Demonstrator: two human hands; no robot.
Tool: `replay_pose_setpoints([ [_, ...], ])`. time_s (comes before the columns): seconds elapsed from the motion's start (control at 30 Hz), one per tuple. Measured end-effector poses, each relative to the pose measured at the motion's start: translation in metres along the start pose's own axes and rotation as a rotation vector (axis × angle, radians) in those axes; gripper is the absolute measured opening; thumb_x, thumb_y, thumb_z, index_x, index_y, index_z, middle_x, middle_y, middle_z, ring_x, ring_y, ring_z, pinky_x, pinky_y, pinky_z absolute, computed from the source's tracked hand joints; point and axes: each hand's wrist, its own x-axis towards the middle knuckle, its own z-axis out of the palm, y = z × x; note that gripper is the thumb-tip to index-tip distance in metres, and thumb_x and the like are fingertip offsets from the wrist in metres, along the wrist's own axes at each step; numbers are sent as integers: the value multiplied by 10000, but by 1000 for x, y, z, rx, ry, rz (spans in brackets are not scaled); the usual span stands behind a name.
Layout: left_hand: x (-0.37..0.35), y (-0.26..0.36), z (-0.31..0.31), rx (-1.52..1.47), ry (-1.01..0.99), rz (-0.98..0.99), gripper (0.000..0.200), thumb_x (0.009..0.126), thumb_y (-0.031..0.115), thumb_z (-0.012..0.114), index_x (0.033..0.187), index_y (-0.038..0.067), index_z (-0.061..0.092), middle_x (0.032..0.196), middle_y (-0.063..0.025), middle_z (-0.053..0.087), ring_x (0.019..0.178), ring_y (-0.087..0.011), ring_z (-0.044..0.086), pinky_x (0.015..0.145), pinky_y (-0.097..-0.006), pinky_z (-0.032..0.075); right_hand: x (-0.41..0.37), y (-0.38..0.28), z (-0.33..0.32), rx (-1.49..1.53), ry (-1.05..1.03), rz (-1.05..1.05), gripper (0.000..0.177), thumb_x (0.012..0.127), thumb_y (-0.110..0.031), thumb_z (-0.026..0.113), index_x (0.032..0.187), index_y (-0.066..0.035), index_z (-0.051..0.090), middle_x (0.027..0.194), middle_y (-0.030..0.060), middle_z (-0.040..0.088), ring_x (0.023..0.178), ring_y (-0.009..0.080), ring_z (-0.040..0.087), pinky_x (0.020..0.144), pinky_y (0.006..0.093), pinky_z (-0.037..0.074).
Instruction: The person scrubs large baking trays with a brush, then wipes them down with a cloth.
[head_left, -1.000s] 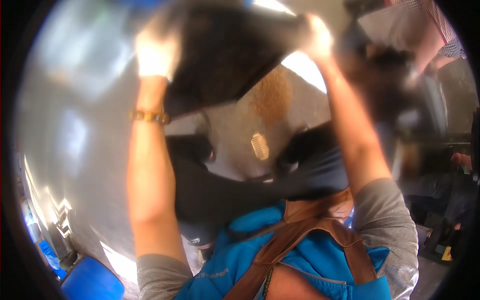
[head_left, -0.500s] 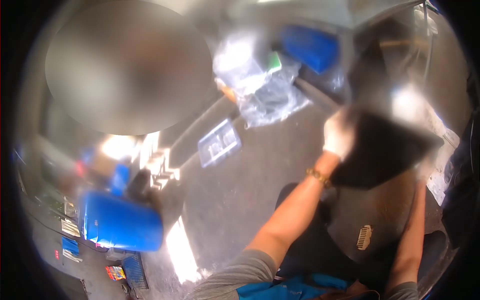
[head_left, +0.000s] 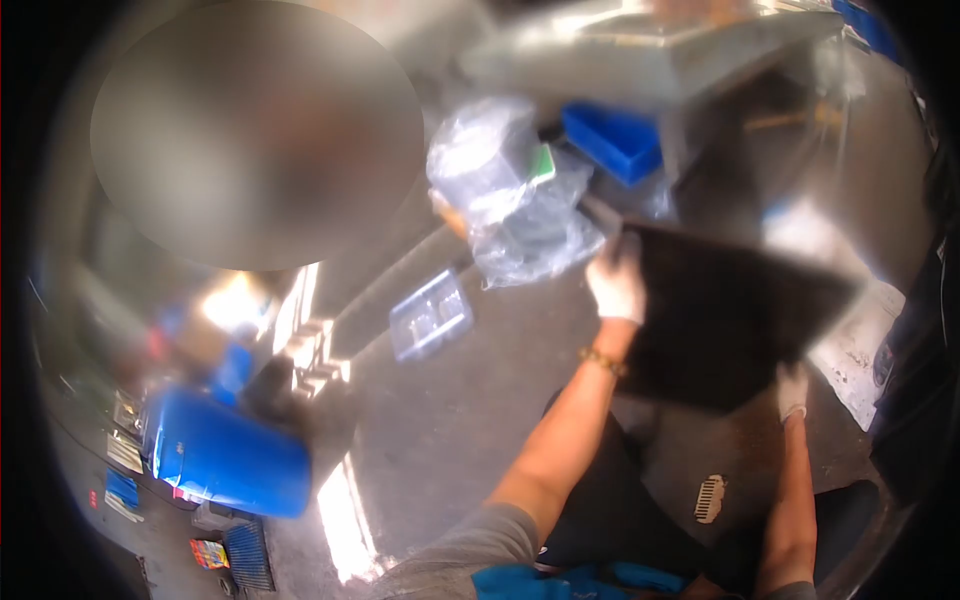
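A large black flat panel [head_left: 735, 320], blurred by motion, is held up in front of me. My left hand [head_left: 615, 282], in a white glove, is closed on its left edge, with the fingertips partly hidden at the panel. At the lower right edge, my right hand [head_left: 792, 392], also gloved in white, grips the panel with its fingers partly out of sight. Below the panel, between my legs, lies a small pale slotted piece [head_left: 710, 498].
Left of the panel are clear plastic bags [head_left: 530, 230] and a blue bin [head_left: 615, 145]. A clear divided tray [head_left: 430, 315] lies on the floor [head_left: 430, 420]. Far left is a blue drum [head_left: 230, 450]. A white sheet [head_left: 850, 370] lies at right.
Both hands have moved left with the black panel, and more of its face shows now. The surroundings sit slightly lower in view as my head has moved.
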Motion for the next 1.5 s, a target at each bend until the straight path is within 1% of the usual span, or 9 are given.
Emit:
replay_pose_setpoints([
  [0.1, 31, 9, -23, -4, 175, 2, 268, 946, 152, 627, 1023, -87, 718, 784, -163, 680, 692, -158, 550, 688, -358, 482, 6, -67, -12, 91, -59, -78, 545, 1011, -256, 620, 1439, 56, 491, 1423, 126, 560, 1299, 217, 512, 1143, 345, 349],
  [0.17, 63, -20, -53, 846, 276, 704, 271, 973, 77, 504, 1011, -22, 753, 943, -231, 737, 743, -324, 675, 757, -414, 562, 6, -80, -35, 107, -13, -80, 662, 994, -367, 631, 1463, 66, 458, 1481, 173, 510, 1361, 256, 478, 1176, 368, 322],
  [0.23, 91, -28, -53, 545, 370, 370, 359, 1020, 275, 577, 917, -29, 739, 761, -192, 709, 629, -309, 602, 619, -431, 520, -16, -144, -45, 45, -28, -93, 730, 970, -431, 648, 1463, 72, 454, 1494, 201, 496, 1388, 283, 461, 1190, 381, 308],
  [0.27, 60, 62, -39, 78, 291, -245, 462, 1025, 360, 588, 1150, -82, 634, 1069, -134, 677, 920, -264, 632, 932, -408, 515, -24, -172, -52, -48, -31, -97, 722, 961, -432, 660, 1436, 81, 479, 1447, 205, 535, 1347, 278, 492, 1163, 375, 339],
  [0.47, 109, 23, -3, 90, 134, 34, 619, 958, 473, 636, 1265, -65, 638, 1183, -224, 692, 1071, -360, 656, 992, -410, 499, -77, -251, -76, -141, -67, -135, 509, 973, -400, 643, 1261, 19, 632, 1156, 123, 681, 1085, 236, 605, 1007, 378, 462],
  [0.6, 69, 63, 76, 644, 485, 357, 755, 935, 544, 601, 1420, -25, 501, 1429, -255, 528, 1306, -414, 513, 1125, -454, 386, -85, -233, -66, -49, -83, -187, 432, 990, -308, 611, 1260, 30, 605, 1169, 127, 652, 1086, 220, 571, 1012, 381, 449],
  [0.83, -119, 192, 185, 137, -413, 1054, 561, 759, 83, 654, 1300, -51, 585, 1413, -244, 530, 1340, -425, 468, 1162, -531, 339, -110, -284, -90, 72, -84, -194, 415, 1004, -200, 581, 1321, 66, 557, 1208, 81, 623, 1088, 141, 519, 976, 328, 450],
  [1.37, -288, 23, 48, 45, -1563, 1438, 498, 836, 241, 641, 1295, 48, 617, 1421, -124, 538, 1347, -290, 465, 1132, -436, 385, -80, -225, -157, 478, 241, -242, 437, 986, -294, 683, 1229, 67, 637, 1094, 29, 652, 1028, 109, 569, 923, 278, 469],
  [1.5, -288, -8, 18, 323, -1717, 930, 448, 797, 114, 577, 1236, 55, 641, 1190, -138, 663, 1091, -335, 635, 940, -426, 509, -86, -240, -166, 488, 317, -189, 492, 983, -316, 681, 1286, 64, 610, 1163, 55, 641, 1076, 133, 556, 969, 302, 454],
])
